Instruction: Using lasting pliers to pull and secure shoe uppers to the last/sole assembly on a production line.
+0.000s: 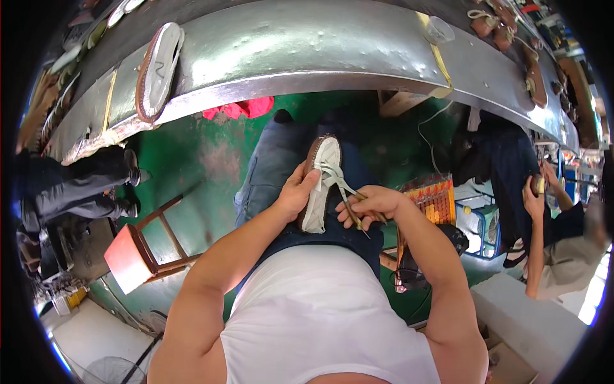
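Observation:
A half-made shoe (317, 208) with a brown edge and a pale, whitish face lies over my lap, its rounded end pointing away. My left hand (297, 191) grips it by its left side, the thumb pressed on the pale face. Pale strips (331, 174) cross the middle of the shoe and run toward my right hand (371, 206). There, curled fingers hold a slim, brownish, long-armed tool (358, 224) with a thin pointed end below the hand. Whether it is scissors or another hand tool, I cannot make out.
Ahead runs a metal-topped bench (307, 45), bearing another shoe (160, 72) at left and a clear cup (439, 29). A red-topped stool (131, 256) stands left. At right a person (569, 249) holds a small object; another person's legs (96, 185) show at left.

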The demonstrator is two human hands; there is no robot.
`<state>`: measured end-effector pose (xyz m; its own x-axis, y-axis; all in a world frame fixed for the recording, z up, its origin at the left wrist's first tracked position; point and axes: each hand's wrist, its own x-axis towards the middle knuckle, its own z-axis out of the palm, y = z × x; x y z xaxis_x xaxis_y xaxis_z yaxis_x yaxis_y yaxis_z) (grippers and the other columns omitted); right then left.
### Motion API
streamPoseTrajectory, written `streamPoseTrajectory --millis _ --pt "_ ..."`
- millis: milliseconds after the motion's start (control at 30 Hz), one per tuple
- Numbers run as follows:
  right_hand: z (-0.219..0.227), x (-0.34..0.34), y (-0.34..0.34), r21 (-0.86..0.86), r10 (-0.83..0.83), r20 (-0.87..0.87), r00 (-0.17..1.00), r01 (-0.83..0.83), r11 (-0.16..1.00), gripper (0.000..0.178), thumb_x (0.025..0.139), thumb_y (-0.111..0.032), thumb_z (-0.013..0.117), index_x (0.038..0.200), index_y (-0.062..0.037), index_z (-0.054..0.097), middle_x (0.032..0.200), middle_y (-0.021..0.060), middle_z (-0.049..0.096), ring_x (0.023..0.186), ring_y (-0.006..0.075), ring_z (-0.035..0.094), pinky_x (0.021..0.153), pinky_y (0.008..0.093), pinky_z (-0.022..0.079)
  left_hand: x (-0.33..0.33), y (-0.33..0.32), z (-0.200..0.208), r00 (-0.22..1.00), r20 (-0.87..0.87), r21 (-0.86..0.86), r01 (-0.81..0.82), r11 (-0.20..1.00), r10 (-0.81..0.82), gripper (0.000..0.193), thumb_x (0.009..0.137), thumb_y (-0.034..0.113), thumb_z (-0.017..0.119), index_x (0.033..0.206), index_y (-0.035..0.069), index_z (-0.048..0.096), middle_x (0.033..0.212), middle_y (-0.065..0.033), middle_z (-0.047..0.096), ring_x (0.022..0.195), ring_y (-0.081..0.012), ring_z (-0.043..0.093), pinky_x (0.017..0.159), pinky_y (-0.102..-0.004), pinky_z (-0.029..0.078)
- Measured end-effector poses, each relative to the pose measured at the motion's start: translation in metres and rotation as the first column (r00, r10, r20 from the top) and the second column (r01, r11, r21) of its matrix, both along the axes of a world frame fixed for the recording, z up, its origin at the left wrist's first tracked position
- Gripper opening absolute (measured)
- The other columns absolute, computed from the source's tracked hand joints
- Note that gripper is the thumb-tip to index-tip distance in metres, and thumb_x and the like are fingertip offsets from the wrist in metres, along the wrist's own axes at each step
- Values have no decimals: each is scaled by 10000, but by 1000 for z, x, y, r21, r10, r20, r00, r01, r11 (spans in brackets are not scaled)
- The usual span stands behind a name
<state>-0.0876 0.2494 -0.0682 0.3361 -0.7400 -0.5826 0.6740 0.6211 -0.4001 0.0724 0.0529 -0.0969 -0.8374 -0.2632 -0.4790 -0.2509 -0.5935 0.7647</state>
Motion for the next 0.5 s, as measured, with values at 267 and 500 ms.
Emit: streamPoseTrajectory --millis 267,500 --pt "68 0 -31 -46 -11 -912 409 -76 996 412 1028 -356 440 956 18 596 765 136 676 747 257 672 633 403 507 -12 0 19 973 221 -154 100 983 -64 489 963 240 588 1379 14 463 1208 -111 607 1093 -174 581 943 -311 464" --pt "67 0 -38 160 156 -987 -35 -288 944 461 996 -375 482 918 56 625 836 302 640 847 476 625 776 521 487 -11 -15 24 904 363 -213 318 924 -228 498 943 218 629 1370 23 464 1231 -128 614 1139 -214 586 978 -345 459"
